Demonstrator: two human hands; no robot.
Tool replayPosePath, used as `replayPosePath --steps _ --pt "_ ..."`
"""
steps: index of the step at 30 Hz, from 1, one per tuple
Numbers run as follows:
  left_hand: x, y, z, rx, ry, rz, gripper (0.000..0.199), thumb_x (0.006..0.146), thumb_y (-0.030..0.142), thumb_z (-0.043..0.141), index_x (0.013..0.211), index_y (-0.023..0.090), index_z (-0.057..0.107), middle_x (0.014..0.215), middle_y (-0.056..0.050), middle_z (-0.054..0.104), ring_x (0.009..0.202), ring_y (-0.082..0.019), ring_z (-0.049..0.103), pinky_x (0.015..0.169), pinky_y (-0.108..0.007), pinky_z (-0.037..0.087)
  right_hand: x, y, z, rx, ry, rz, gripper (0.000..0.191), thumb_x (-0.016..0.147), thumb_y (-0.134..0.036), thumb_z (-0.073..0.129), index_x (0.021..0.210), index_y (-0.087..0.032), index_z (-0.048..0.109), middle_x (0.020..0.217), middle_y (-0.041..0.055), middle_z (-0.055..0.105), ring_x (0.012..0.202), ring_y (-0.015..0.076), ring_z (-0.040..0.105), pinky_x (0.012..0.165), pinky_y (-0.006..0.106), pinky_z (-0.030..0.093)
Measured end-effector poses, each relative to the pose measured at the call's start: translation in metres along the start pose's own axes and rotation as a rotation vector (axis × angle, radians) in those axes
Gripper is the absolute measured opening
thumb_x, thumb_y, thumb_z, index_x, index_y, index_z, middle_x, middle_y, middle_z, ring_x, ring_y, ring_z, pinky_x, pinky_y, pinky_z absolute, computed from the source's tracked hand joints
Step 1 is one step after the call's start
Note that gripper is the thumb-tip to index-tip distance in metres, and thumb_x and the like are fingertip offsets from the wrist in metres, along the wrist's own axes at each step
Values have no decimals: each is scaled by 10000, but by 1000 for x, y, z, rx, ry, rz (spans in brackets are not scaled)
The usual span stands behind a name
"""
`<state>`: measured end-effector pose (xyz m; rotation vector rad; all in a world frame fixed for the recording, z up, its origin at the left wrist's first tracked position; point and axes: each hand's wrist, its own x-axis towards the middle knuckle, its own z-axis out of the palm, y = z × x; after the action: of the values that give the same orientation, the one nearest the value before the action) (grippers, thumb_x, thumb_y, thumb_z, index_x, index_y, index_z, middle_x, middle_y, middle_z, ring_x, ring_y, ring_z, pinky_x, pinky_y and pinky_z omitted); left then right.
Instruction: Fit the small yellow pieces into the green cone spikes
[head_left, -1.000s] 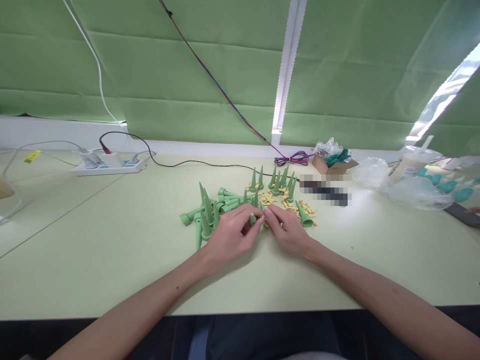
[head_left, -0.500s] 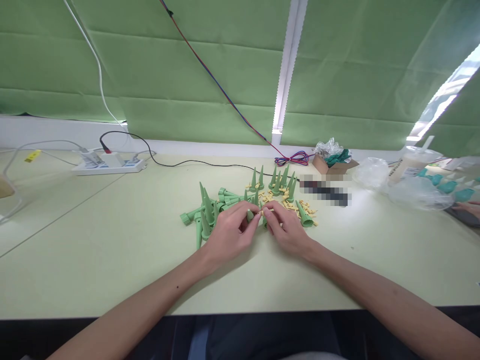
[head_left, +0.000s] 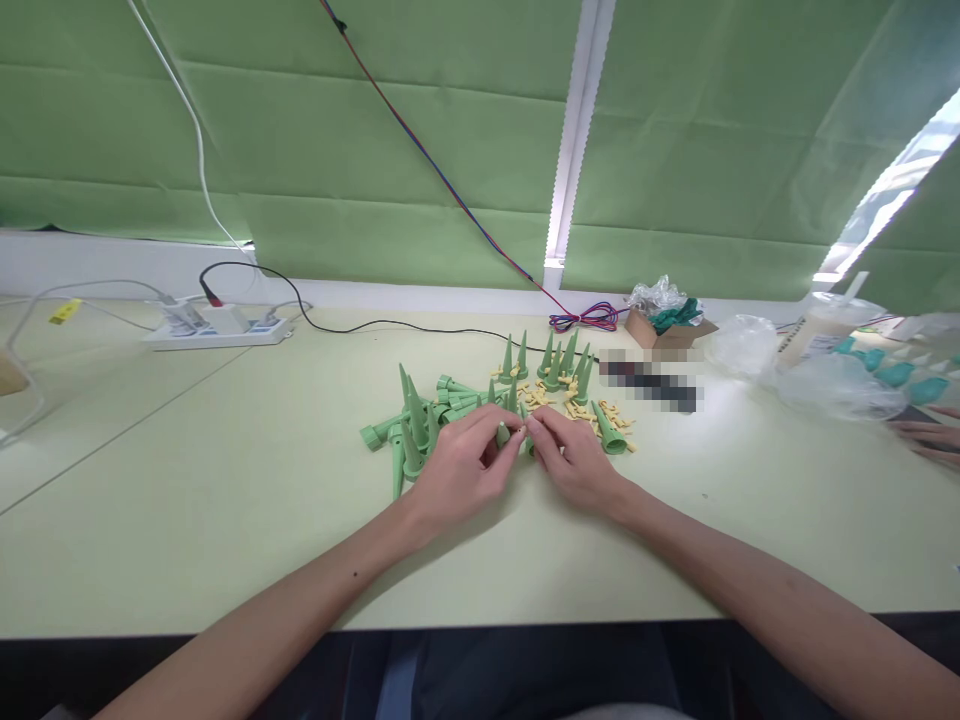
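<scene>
My left hand (head_left: 466, 462) is closed around a small green plastic cone (head_left: 502, 434), whose tip shows between thumb and fingers. Close against it, my right hand (head_left: 576, 462) pinches a tiny yellow plastic piece, now almost wholly hidden by the fingertips. Loose yellow pieces (head_left: 581, 411) lie scattered just beyond my right hand. Several green cones (head_left: 555, 378) stand upright behind them, some with yellow bits at the base. One more cone (head_left: 610, 432) lies on its side by the right hand. Left of my hands is a heap of green cones (head_left: 415, 415), some standing, others lying.
A power strip (head_left: 217, 338) with cables sits at the left. Behind the cones are a coiled red-blue wire (head_left: 589, 318) and a small cardboard box (head_left: 664, 332). To the right stand a drink cup (head_left: 817, 330) and plastic bags. Another person's hand (head_left: 934, 432) shows at the right edge.
My hands have shifted very slightly, and the yellow piece visible between my fingertips before is now mostly covered. The other person's hand at the right edge has moved further into view.
</scene>
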<state>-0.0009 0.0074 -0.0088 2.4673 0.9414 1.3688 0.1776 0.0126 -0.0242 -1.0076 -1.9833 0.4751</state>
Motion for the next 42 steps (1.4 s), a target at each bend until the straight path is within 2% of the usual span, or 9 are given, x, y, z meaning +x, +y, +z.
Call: replayPosePath --steps 4,21,26,31,34,37,40,42 --pt "0 0 0 -21 -32 1 76 916 153 545 944 189 606 851 -14 655 555 -78 486 499 -218 424 0 1 0 -33 13 -10 357 1019 -346 347 685 -219 369 581 -40 417 518 120 373 551 267 305" --pt "-1 2 -1 -25 -93 22 65 922 150 538 952 187 582 865 -10 648 587 -77 509 524 -209 437 1 6 2 -53 9 -5 454 1031 -398 306 621 -203 306 531 -47 325 494 105 283 548 279 244" --pt "-1 1 -1 -19 -91 8 62 919 150 541 945 187 582 868 -9 650 596 -79 513 518 -205 436 1 5 3 -40 -20 26 480 1032 -417 283 604 -201 312 515 -44 336 479 105 320 550 282 256" --pt "0 0 0 6 -30 -28 48 919 167 552 932 192 591 832 6 643 556 -68 486 501 -205 420 1 3 2 -45 -31 51 506 1031 -417 282 577 -204 352 487 -38 370 468 112 359 556 283 282" --pt "0 0 0 29 10 -39 36 919 178 561 925 190 594 808 13 639 541 -65 486 517 -211 427 0 1 1 -15 -5 62 464 1028 -393 308 622 -203 425 525 -29 452 500 116 422 579 271 323" --pt "0 -1 0 45 32 -36 31 918 182 564 920 187 594 817 7 646 538 -66 494 516 -211 425 0 -1 -1 13 45 70 333 1012 -368 373 751 -204 498 587 -28 501 530 120 451 572 259 340" --pt "0 -1 0 45 26 -34 32 920 180 561 921 185 593 815 7 644 541 -66 497 517 -209 425 0 -3 -2 69 37 52 196 1001 -334 404 935 -201 533 628 -29 529 552 124 479 561 250 354" --pt "0 -1 0 40 19 -33 33 921 179 561 922 186 593 807 12 636 539 -63 492 518 -205 425 -1 -3 -2 88 22 18 162 994 -310 418 962 -199 532 649 -25 539 569 124 492 570 248 367"
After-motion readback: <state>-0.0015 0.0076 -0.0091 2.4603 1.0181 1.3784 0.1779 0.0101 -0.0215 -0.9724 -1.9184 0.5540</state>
